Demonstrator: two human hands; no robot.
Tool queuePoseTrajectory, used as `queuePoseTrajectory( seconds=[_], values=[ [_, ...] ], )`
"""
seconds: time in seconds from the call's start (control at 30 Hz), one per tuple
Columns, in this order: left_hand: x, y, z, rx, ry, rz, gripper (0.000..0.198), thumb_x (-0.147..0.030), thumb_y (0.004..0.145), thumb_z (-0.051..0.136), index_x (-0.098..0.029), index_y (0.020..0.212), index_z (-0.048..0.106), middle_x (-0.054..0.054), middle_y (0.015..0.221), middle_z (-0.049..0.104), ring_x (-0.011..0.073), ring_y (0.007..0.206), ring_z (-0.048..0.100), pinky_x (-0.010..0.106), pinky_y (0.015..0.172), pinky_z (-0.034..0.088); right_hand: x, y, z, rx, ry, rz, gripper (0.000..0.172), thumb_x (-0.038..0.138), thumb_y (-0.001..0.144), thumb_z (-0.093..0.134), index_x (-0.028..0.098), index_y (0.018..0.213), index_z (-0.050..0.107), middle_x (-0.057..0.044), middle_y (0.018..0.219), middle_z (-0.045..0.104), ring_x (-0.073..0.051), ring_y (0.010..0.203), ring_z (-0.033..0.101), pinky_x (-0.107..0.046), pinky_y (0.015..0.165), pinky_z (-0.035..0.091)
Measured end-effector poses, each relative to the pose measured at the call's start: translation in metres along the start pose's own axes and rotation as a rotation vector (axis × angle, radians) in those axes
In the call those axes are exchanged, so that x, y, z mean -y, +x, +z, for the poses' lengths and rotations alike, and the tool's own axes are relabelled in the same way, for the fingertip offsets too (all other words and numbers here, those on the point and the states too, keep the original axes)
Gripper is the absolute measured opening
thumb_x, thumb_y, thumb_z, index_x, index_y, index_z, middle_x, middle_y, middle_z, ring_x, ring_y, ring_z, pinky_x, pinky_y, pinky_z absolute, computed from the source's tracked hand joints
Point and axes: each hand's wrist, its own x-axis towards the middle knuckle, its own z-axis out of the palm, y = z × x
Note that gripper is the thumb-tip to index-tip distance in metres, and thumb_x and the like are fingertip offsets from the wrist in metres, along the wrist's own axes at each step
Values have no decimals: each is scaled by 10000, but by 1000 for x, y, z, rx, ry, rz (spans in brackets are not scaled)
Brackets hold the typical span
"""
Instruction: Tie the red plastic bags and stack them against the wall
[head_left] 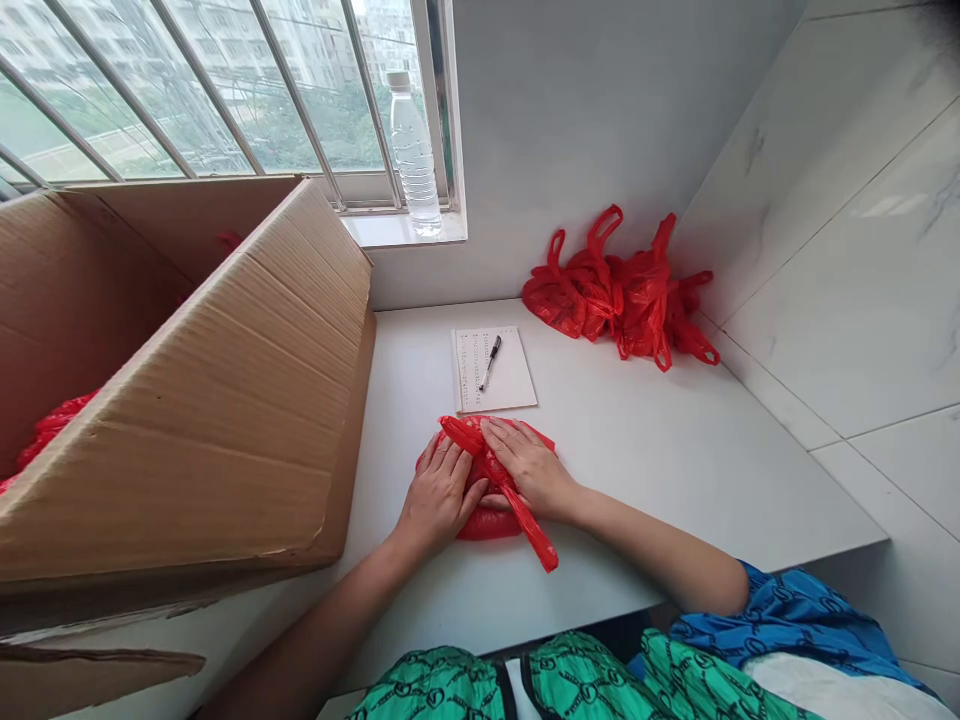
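Observation:
A red plastic bag [491, 523] lies flattened on the white counter [660, 470] in front of me. My left hand [439, 497] rests on its left part with fingers spread flat. My right hand [525, 465] presses on its right part, fingers stretched out over the bag. One twisted handle strip of the bag runs diagonally between my hands and ends near the counter's front edge.
A large open cardboard box [225, 400] stands at the left with red bags inside. A notepad [493, 369] with a pen [490, 361] lies behind the bag. A heap of red bags [619, 290] sits at the back right. A water bottle [414, 155] stands on the windowsill.

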Motion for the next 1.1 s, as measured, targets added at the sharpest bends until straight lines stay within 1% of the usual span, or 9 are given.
queuePoseTrajectory(
  seconds=[0.13,0.47,0.6,0.97,1.1],
  values=[
    [-1,0,2,18,-1,-10,430,-369,978,445,-111,1313,522,151,1355,573,306,1319,464,517,1180,279,-2,-1,3,16,-4,-2,963,674,874,513,37,1538,228,-187,1572,323,-321,1469,269,-535,1207,242],
    [-1,-1,5,56,-20,-26,445,-377,969,457,-132,1338,498,150,1361,575,314,1295,494,543,1167,293,-5,-3,10,52,11,-10,923,648,899,491,19,1529,248,-187,1586,289,-319,1478,250,-527,1221,212],
    [-1,-2,7,62,-12,-25,453,-377,972,455,-120,1343,494,156,1358,574,317,1305,487,529,1170,291,-5,-3,12,52,20,-7,919,654,900,482,23,1528,256,-197,1575,308,-318,1476,258,-529,1218,218],
    [1,-5,13,61,-30,-33,461,-391,977,439,-113,1339,503,162,1359,563,319,1293,489,525,1144,341,-6,-4,14,51,16,0,895,654,901,483,40,1521,287,-197,1546,368,-316,1453,315,-530,1208,238],
    [2,-5,13,73,-41,-36,478,-389,978,440,-108,1361,485,162,1375,553,321,1311,475,525,1149,337,-5,-4,14,50,14,-1,890,661,910,458,24,1511,300,-199,1545,369,-316,1451,319,-521,1213,226]
  ],
)
